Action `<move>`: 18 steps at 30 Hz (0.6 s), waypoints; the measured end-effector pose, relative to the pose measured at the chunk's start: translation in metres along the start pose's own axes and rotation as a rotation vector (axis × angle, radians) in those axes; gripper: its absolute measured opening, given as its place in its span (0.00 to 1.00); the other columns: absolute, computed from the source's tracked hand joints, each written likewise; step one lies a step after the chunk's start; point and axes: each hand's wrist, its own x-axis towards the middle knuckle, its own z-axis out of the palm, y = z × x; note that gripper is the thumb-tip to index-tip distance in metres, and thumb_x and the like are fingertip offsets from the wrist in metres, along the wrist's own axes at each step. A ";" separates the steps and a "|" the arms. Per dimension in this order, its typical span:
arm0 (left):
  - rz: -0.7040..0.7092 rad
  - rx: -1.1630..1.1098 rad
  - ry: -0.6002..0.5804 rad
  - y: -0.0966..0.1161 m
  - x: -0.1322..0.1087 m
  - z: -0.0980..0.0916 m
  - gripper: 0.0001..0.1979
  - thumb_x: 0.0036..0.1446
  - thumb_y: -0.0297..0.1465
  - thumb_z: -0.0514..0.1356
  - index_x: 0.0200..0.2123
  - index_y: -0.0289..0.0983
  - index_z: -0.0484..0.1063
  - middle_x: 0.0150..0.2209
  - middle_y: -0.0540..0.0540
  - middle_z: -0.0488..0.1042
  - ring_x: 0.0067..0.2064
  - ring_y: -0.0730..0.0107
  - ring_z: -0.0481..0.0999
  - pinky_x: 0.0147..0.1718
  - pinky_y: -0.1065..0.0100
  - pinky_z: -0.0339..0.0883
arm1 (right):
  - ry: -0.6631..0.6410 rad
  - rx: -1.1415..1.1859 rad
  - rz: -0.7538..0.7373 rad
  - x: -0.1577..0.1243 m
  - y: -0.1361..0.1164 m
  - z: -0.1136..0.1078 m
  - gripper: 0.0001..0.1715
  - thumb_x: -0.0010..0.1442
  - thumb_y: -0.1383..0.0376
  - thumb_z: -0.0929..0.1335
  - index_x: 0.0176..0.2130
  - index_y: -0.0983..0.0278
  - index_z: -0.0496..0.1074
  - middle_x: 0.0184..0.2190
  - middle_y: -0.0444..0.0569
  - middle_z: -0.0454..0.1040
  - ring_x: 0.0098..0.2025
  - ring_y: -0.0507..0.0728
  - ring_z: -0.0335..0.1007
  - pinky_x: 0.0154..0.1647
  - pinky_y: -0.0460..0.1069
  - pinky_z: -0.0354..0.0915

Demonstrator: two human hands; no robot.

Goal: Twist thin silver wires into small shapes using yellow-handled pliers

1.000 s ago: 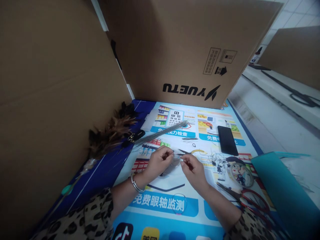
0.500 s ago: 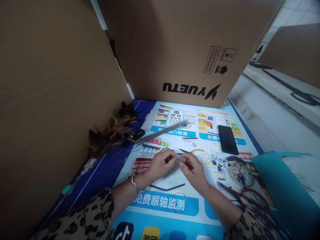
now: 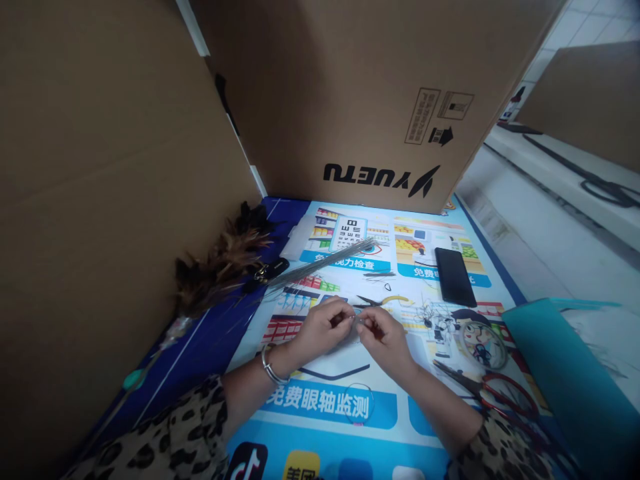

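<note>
Both hands meet over the middle of the printed mat, fingertips almost touching. My left hand (image 3: 327, 323), with a silver bangle at the wrist, is closed in a pinch. My right hand (image 3: 385, 333) pinches too, facing it. Between the fingertips is a small, pale, see-through piece, too small and blurred to name. Just beyond the fingers lie pliers (image 3: 383, 301) with yellow handles. Nearer to me, a thin wire ring (image 3: 360, 403) rests flat on the mat.
A bundle of thin wires (image 3: 325, 263) lies behind the hands. To the right are a black phone (image 3: 455, 277), a round clear dish (image 3: 483, 345), red-handled scissors (image 3: 500, 393) and a teal box (image 3: 570, 380). Brown feathers (image 3: 220, 267) lie left. Cardboard walls (image 3: 350, 100) stand behind and left.
My fingertips have drawn slightly closer, and less of the see-through piece shows between them. The pliers show a bit more. The view has shifted slightly.
</note>
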 end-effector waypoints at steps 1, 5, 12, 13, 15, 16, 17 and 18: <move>-0.003 0.003 -0.003 0.000 0.000 0.000 0.05 0.51 0.21 0.55 0.27 0.35 0.68 0.26 0.49 0.68 0.31 0.73 0.67 0.31 0.71 0.60 | 0.006 0.001 0.010 0.000 -0.001 0.000 0.05 0.54 0.68 0.65 0.34 0.63 0.69 0.24 0.42 0.62 0.26 0.51 0.59 0.28 0.45 0.59; -0.020 0.015 -0.011 0.002 0.000 -0.001 0.04 0.51 0.22 0.56 0.27 0.35 0.69 0.26 0.49 0.68 0.30 0.73 0.66 0.30 0.72 0.60 | -0.009 0.006 0.053 0.001 -0.002 -0.001 0.04 0.54 0.68 0.65 0.32 0.63 0.69 0.24 0.42 0.63 0.26 0.50 0.59 0.27 0.45 0.59; -0.028 0.008 -0.016 0.003 0.000 -0.002 0.03 0.50 0.23 0.56 0.27 0.35 0.68 0.26 0.49 0.68 0.29 0.73 0.66 0.29 0.72 0.60 | -0.008 0.067 0.114 -0.001 0.000 -0.001 0.03 0.55 0.66 0.64 0.32 0.63 0.69 0.22 0.41 0.64 0.24 0.50 0.59 0.25 0.44 0.58; -0.026 0.008 -0.013 0.003 0.000 -0.002 0.03 0.50 0.24 0.56 0.27 0.35 0.68 0.26 0.49 0.68 0.29 0.73 0.66 0.29 0.72 0.60 | -0.006 0.076 0.121 0.000 0.000 -0.002 0.03 0.55 0.66 0.64 0.32 0.63 0.68 0.22 0.41 0.64 0.24 0.50 0.59 0.25 0.44 0.58; -0.026 0.006 -0.007 0.001 0.000 -0.002 0.03 0.50 0.23 0.56 0.27 0.36 0.68 0.26 0.50 0.68 0.29 0.73 0.66 0.29 0.72 0.59 | -0.006 0.086 0.133 0.000 -0.001 -0.002 0.03 0.55 0.66 0.64 0.32 0.63 0.68 0.22 0.41 0.64 0.24 0.50 0.58 0.24 0.44 0.57; -0.030 0.001 -0.003 0.001 0.000 -0.001 0.03 0.50 0.23 0.56 0.27 0.35 0.68 0.26 0.50 0.67 0.29 0.74 0.66 0.28 0.72 0.59 | -0.009 0.091 0.139 0.000 -0.002 -0.002 0.03 0.55 0.66 0.64 0.31 0.63 0.68 0.21 0.41 0.64 0.24 0.50 0.58 0.24 0.44 0.57; -0.037 -0.005 -0.003 0.000 0.000 -0.001 0.03 0.50 0.23 0.56 0.27 0.35 0.67 0.26 0.50 0.67 0.29 0.74 0.65 0.28 0.73 0.59 | -0.011 0.097 0.145 0.001 -0.003 -0.003 0.03 0.55 0.66 0.64 0.31 0.63 0.68 0.21 0.41 0.64 0.23 0.50 0.58 0.24 0.44 0.57; -0.047 -0.012 -0.006 0.000 0.000 -0.002 0.03 0.50 0.23 0.56 0.27 0.35 0.67 0.26 0.50 0.67 0.29 0.74 0.65 0.27 0.73 0.58 | -0.015 0.105 0.150 0.001 -0.004 -0.003 0.03 0.55 0.66 0.64 0.31 0.63 0.68 0.21 0.41 0.64 0.23 0.50 0.59 0.24 0.44 0.57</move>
